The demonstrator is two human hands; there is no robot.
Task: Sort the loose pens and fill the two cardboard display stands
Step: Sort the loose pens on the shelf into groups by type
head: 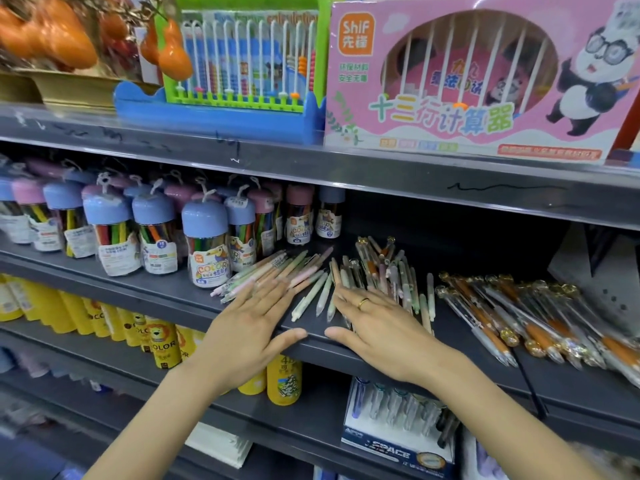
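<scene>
— What have your hands got?

— Nothing gripped. My left hand (247, 317) and right hand (375, 327) both lie flat, fingers straight, fingertips resting on the loose pens on the middle shelf (145, 296), thumbs nearly meeting at the shelf's front edge.

— Where do the pens lie from there?

— Straight ahead of the fingers. The pastel pens (277, 275) under my left hand fan up and to the right; the mixed heap (381, 271) under my right hand runs mostly front to back. The orange-and-clear pens (512, 313) lie further right, slanting down to the right, nearer my right hand. I'd judge sweeping the two near heaps together comes next. I can't make out the cardboard display stands for certain.

— Anything readable?

— The jars (207, 247) of colour pens say "COLOR". The pink box (467, 84) up top says "Shif". The pen box (398, 441) below reads "SPACE".
</scene>
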